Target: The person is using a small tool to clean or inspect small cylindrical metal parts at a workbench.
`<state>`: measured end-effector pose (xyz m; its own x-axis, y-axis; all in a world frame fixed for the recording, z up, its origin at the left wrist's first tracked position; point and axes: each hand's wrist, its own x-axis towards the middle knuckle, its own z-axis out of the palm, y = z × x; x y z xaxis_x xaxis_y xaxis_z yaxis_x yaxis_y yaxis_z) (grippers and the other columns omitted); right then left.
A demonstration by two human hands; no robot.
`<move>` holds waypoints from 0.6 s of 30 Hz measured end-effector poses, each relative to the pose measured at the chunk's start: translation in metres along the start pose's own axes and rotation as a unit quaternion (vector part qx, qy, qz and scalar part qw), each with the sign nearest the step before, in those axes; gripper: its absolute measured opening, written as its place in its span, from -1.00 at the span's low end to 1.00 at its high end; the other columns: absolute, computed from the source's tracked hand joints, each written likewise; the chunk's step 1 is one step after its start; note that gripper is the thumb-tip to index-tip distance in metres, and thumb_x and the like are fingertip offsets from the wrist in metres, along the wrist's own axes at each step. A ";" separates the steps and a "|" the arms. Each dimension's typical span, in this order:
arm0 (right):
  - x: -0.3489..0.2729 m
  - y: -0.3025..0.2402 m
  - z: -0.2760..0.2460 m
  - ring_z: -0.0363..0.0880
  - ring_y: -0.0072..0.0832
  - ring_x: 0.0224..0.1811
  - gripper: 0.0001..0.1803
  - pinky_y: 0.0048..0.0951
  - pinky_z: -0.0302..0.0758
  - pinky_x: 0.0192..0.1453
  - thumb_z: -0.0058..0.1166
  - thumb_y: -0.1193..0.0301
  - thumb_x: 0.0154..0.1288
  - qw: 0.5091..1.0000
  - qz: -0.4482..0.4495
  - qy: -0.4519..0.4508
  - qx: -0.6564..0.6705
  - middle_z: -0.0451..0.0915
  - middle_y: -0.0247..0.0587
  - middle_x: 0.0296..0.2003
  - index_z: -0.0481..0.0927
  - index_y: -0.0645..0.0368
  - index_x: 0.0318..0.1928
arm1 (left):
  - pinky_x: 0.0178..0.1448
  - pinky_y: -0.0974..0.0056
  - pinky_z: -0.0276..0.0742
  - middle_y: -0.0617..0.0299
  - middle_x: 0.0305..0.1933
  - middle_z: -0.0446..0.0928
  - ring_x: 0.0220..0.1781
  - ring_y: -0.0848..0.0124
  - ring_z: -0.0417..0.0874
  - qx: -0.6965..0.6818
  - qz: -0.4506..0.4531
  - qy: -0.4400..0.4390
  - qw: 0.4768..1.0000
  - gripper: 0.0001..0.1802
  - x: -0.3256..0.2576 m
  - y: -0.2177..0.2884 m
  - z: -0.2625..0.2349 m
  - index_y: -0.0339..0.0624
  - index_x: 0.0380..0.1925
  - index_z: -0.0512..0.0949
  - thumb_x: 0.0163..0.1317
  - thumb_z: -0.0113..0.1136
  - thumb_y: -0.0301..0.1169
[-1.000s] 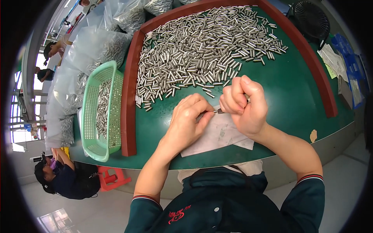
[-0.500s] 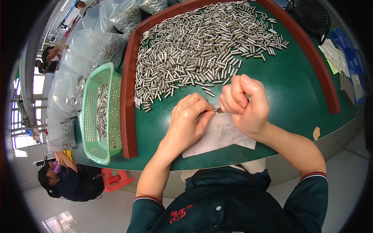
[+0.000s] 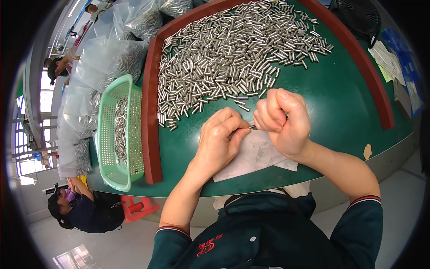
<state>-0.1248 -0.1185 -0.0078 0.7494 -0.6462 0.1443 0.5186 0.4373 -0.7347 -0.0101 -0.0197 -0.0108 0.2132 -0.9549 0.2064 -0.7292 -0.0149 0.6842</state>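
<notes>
My left hand (image 3: pixel 220 139) is closed in a pinch, thumb and forefinger pressed on one end of a small metal pin (image 3: pixel 253 127). Right beside it, my right hand (image 3: pixel 284 123) is curled into a fist with the thumb uppermost. The pin's other end meets the curled fingers of that fist. What the fist itself holds is hidden by the fingers. Under both hands lies a pale, stained cloth (image 3: pixel 244 159) on the green tabletop (image 3: pixel 331 98). Just beyond them spreads a big heap of short, shiny metal pins (image 3: pixel 224 62).
Dark red rails (image 3: pixel 151 112) border the heap. A green plastic basket (image 3: pixel 103 134) holding more pins stands at left, beside clear bags (image 3: pixel 96 60) of metal parts. A black fan (image 3: pixel 358 18), papers (image 3: pixel 386 60) and blue bins (image 3: pixel 401 54) occupy the far right. Another person (image 3: pixel 85 208) sits at lower left.
Both hands keep nearly the same pose, and less of the pin shows between them. The whole view has shifted slightly, with the basket and rails a little farther right.
</notes>
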 end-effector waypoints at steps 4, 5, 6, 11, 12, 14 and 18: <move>-0.003 0.000 0.007 -0.14 -0.67 -0.76 -0.56 -0.57 -0.09 -0.66 -0.40 0.26 0.29 0.999 -0.016 0.005 -0.034 0.01 -0.48 -0.84 0.05 0.05 -0.75 | -0.40 0.23 0.36 0.18 -0.54 0.39 -0.47 0.22 0.45 -0.007 -0.008 -0.004 1.000 -0.91 0.000 0.002 -0.001 -0.26 -0.61 0.48 -0.17 0.20 -0.59; -0.005 0.000 0.008 -0.14 -0.67 -0.76 -0.56 -0.57 -0.09 -0.66 -0.40 0.26 0.29 0.999 -0.016 0.006 -0.033 0.01 -0.48 -0.84 0.05 0.05 -0.75 | -0.40 0.23 0.36 0.18 -0.54 0.39 -0.47 0.22 0.45 -0.007 -0.008 -0.006 1.000 -0.91 0.000 0.002 -0.001 -0.26 -0.61 0.48 -0.17 0.20 -0.59; -0.006 0.001 0.008 -0.09 -0.69 -0.74 -0.59 -0.59 -0.07 -0.64 -0.38 0.33 0.25 1.000 -0.012 0.004 -0.023 0.03 -0.48 -0.81 0.05 0.09 -0.75 | -0.40 0.24 0.36 0.18 -0.54 0.39 -0.47 0.23 0.45 -0.002 -0.006 -0.008 1.000 -0.92 0.000 0.002 -0.002 -0.26 -0.62 0.48 -0.17 0.19 -0.59; -0.004 0.002 0.007 -0.05 -0.72 -0.70 -0.63 -0.61 -0.05 -0.63 -0.35 0.41 0.21 1.000 -0.009 0.008 -0.016 0.05 -0.48 -0.78 0.06 0.13 -0.75 | -0.42 0.24 0.36 0.17 -0.55 0.40 -0.48 0.23 0.46 -0.006 -0.002 -0.007 1.000 -0.93 0.001 0.002 -0.001 -0.28 -0.62 0.49 -0.17 0.19 -0.60; -0.004 0.002 0.008 -0.05 -0.72 -0.71 -0.63 -0.61 -0.05 -0.63 -0.34 0.41 0.21 1.000 -0.004 0.008 -0.022 0.05 -0.48 -0.78 0.06 0.13 -0.75 | -0.42 0.24 0.36 0.17 -0.55 0.40 -0.48 0.23 0.46 -0.006 -0.007 -0.006 1.000 -0.93 0.000 0.003 -0.002 -0.28 -0.62 0.49 -0.17 0.19 -0.60; 0.000 0.000 0.006 -0.05 -0.72 -0.71 -0.63 -0.61 -0.05 -0.64 -0.34 0.40 0.21 1.000 -0.004 0.008 -0.024 0.05 -0.48 -0.78 0.06 0.13 -0.75 | -0.42 0.25 0.36 0.17 -0.55 0.40 -0.48 0.23 0.46 -0.001 -0.007 -0.007 1.000 -0.93 0.004 0.003 -0.001 -0.29 -0.62 0.49 -0.18 0.19 -0.60; 0.008 -0.008 0.004 -0.08 -0.70 -0.75 -0.61 -0.59 -0.08 -0.66 -0.37 0.35 0.23 0.999 -0.013 0.022 -0.022 0.03 -0.48 -0.81 0.05 0.09 -0.75 | -0.42 0.25 0.37 0.16 -0.55 0.40 -0.48 0.22 0.46 0.005 0.001 -0.005 1.000 -0.92 0.004 0.001 0.001 -0.29 -0.60 0.50 -0.18 0.19 -0.60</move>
<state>-0.1212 -0.1246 0.0024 0.7166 -0.6842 0.1355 0.5185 0.3928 -0.7595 -0.0103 -0.0234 -0.0101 0.2059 -0.9579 0.2003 -0.7355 -0.0164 0.6773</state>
